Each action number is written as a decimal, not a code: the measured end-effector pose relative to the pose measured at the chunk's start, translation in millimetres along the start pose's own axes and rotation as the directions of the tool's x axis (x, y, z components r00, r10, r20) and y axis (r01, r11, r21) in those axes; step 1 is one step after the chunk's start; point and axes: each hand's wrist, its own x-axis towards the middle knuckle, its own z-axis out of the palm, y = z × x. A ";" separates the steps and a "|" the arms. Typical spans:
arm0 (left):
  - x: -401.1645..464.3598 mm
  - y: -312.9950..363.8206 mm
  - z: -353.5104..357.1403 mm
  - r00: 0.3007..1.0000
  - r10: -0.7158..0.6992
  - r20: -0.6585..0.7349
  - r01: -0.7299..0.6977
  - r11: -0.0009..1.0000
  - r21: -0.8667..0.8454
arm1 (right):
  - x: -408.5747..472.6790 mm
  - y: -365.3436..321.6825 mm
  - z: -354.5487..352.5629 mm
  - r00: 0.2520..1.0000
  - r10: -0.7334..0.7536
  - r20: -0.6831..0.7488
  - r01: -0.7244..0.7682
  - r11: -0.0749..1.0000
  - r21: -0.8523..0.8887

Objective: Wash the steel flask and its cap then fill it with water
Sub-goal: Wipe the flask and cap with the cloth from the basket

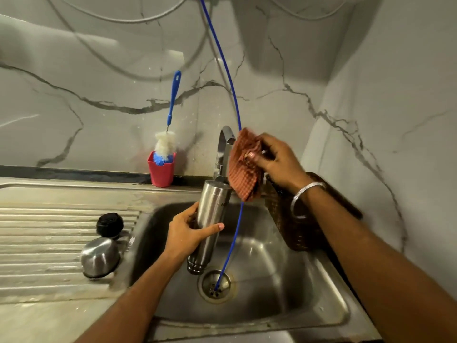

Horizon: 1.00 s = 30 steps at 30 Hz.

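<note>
Gripping the steel flask (212,219) round its middle, left hand (184,237) holds it mouth-down over the sink (309,293), w/ its base up by the tap (223,149). Right hand (277,162), up & right of the left, pinches a brown checked cloth (243,167) just above the flask's base. Left of the left hand, on the drainboard (49,233), lie the steel cap (100,257) & a black stopper (110,224). Farther back-left: red cup (161,173) w/ bottle brush (170,120).
</note>
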 end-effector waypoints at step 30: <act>-1.7 -1.0 2.9 0.994 -0.072 -0.084 0.092 0.959 0.267 | -42.1 10.9 74.5 0.878 -0.233 0.419 0.395 0.847 -0.356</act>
